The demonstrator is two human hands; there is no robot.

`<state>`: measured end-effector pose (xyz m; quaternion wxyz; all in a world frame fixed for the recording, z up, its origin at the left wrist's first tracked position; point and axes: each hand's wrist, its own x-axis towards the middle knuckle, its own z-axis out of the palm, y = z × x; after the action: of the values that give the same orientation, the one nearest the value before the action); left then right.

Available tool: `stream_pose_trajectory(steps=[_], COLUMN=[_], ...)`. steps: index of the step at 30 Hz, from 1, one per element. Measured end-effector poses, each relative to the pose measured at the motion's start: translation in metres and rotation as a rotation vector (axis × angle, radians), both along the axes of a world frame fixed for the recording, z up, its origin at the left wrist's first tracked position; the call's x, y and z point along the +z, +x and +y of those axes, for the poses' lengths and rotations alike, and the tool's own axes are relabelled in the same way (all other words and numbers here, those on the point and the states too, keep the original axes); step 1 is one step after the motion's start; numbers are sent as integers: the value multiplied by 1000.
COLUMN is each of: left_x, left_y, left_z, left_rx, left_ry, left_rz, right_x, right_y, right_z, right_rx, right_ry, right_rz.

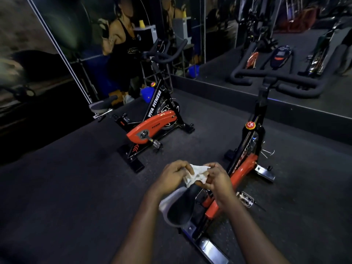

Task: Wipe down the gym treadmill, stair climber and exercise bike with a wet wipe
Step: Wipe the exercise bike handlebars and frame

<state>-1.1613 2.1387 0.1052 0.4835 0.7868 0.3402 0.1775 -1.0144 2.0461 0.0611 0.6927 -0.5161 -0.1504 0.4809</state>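
Holding: wet wipe (198, 175), crumpled, pinched between both hands just above the saddle (181, 208).
Fingers: left hand (171, 178) and right hand (217, 181) curled round the wipe's ends.
Bike: near exercise bike (245, 164) below; second bike (152, 126) well apart.
Risk: the bunched wipe may tear or slip floorward if pulled unevenly.

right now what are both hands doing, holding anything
Left hand: fingers curled, gripping one end of the wet wipe.
Right hand: pinching the other end of the same wipe.
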Motion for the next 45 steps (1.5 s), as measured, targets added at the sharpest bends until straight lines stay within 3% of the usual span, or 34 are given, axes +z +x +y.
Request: stream_pose_trajectory(steps=[9,13,18,21,26,29,36,38,41,43,45], left_x=[-7,-17,-33,-43,-50,-52,-62,-66,-81,-96,-116], left_y=[-20,-19,-30,-39,-44,-39,-25,-26,-32,-37,-39], left_z=[9,48,94,116,135,135,122,122,124,125,122], left_rx=[-64,-189,-297,-332,-478,-534,-626,-605,-508,-464,-484], left_ry=[-204,-12,212,210,188,163,156,113,89,76,73], left_rz=[-102,27,158,151,153,138,93,71,45,97,182], right_x=[-17,-20,-27,-36,-44,-42,-37,-38,-45,-48,-54], right_y=[-30,-39,-72,-92,-113,-116,-120,-124,-121,-120,-123], right_z=[-6,12,44,49,47,41,34,32,25,18,14], right_rx=[-47,-92,-172,-81,-90,-146,-271,-331,-589,-813,-897], right_ry=[-120,-170,-178,-143,-335,-410,-331,-397,-665,-731,-752], right_rz=[-188,-272,-183,-200,-354,-321,-295,-334,-577,-724,-786])
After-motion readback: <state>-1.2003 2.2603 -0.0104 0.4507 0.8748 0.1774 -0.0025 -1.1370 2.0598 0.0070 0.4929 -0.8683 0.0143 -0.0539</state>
